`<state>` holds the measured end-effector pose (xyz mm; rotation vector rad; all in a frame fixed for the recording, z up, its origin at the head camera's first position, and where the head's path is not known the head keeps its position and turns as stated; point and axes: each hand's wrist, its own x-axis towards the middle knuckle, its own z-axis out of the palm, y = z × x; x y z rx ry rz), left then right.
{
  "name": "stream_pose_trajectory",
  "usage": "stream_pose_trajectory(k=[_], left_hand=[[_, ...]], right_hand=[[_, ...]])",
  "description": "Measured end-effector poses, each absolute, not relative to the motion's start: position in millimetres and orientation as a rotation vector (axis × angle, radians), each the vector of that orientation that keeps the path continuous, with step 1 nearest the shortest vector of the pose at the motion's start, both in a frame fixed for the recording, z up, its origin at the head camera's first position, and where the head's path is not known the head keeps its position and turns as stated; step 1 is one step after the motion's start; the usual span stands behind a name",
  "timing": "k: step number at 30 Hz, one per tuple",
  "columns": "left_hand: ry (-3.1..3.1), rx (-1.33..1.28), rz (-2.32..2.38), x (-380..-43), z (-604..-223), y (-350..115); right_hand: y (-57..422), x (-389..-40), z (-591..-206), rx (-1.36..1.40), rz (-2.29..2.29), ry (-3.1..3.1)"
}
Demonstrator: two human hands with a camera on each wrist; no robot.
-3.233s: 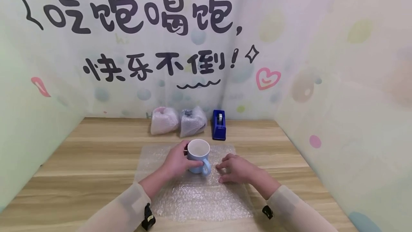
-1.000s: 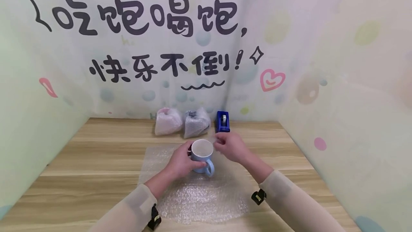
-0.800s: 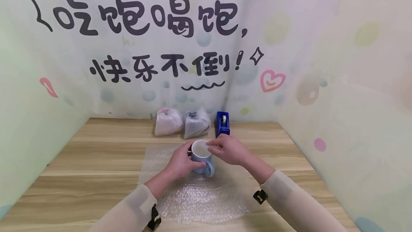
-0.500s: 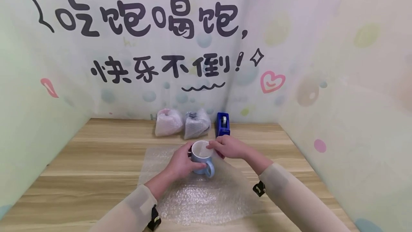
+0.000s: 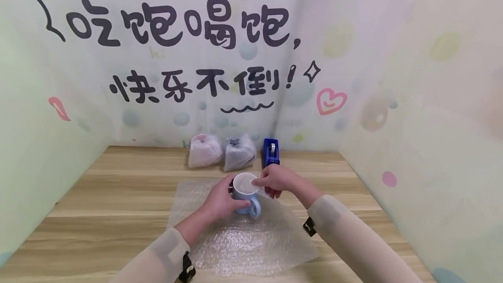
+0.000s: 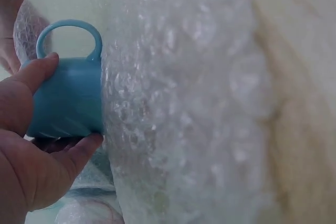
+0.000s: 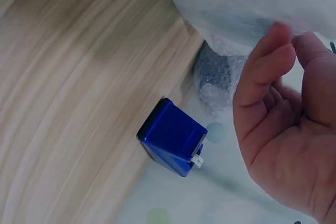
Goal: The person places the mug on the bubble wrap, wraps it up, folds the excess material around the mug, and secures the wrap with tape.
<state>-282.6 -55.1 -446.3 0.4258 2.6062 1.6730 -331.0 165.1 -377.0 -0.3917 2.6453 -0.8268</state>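
A light blue mug (image 5: 242, 196) with a white inside stands upright on a sheet of bubble wrap (image 5: 245, 246), its handle toward the near right. My left hand (image 5: 219, 199) grips it from the left, thumb along the near side by the handle; the left wrist view shows the fingers around the mug's body (image 6: 68, 98). My right hand (image 5: 280, 179) pinches the lifted far right corner of the wrap between thumb and fingers, at the mug's rim. In the right wrist view, the raised wrap (image 7: 241, 3) stretches up from those fingertips and hides the mug.
Behind the mug stand two bubble-wrapped bundles, one pinkish (image 5: 204, 152) and one greyish (image 5: 239, 154). A blue tape dispenser (image 5: 271, 151) stands to their right, just beyond my right hand. The wooden table (image 5: 118, 195) meets printed curtains at the back and sides.
My right hand has gone from the right of the mug to its far right rim, taking up the wrap's corner and drawing it over the mug's mouth. The left hand keeps its hold.
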Motion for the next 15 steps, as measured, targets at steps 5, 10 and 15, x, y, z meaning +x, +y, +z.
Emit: stream_pose_trajectory(k=[5, 10, 15], left_hand=[[2.519, 0.527, 1.542, -287, -435, -89], [2.696, 0.397, 1.480, -302, -424, -140], [2.905, 0.041, 1.283, -318, -426, -187]], right_hand=[[162, -332, -384, -0.442, -0.776, 2.618], [158, -333, -391, -0.456, -0.851, 2.623], [159, -333, -394, -0.459, -0.854, 2.641]])
